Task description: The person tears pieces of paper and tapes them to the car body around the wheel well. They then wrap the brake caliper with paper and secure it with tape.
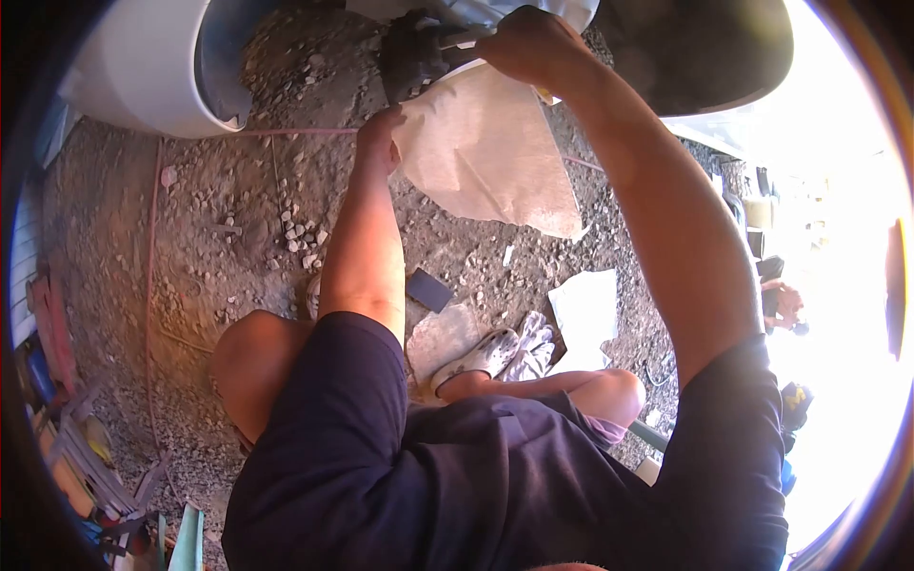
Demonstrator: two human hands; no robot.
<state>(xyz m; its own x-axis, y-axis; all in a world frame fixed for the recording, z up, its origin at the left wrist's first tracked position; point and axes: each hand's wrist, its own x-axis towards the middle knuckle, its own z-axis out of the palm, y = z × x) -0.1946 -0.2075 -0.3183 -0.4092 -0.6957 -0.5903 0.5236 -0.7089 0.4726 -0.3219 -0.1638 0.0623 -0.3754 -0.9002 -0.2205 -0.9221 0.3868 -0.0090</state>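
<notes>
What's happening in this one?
A person in a dark shirt is low over gravelly ground, both arms stretched forward. The left hand has an edge of a pale sheet, which hangs between the arms. The right hand is closed at the sheet's far end; exactly what its fingers grip is unclear. A small dark block and a white piece lie on the ground nearer the body.

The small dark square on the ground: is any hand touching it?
No, the dark square lies well apart from the left hand and the right hand, both up by the pale sheet.
</notes>
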